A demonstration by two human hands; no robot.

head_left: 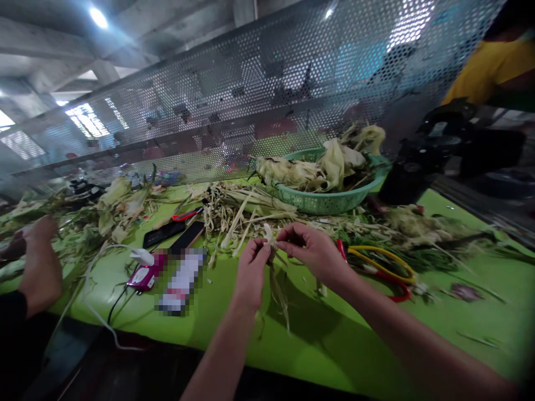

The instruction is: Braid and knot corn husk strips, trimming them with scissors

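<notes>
Pale dried plant strips that look like corn husk (271, 240) are pinched between my two hands, in front of me over the green table. My left hand (254, 262) grips them from the left, thumb against fingers. From the right, my right hand (307, 245) pinches at the same spot, with its fingers closed. Thin loose ends (281, 301) hang below the hands. Just right of my right hand lie scissors (382, 267) with yellow and red handles. Behind my hands spreads a pile of cut husk strips (238, 211).
A green basket (326, 201) of husks stands behind, against a perforated metal panel (200, 117). Left are phones (187, 236), a purple power bank (144, 277) with a white cable and a red-handled tool (184, 215). Another person's arm (39, 267) rests far left. A black container (405, 172) stands right.
</notes>
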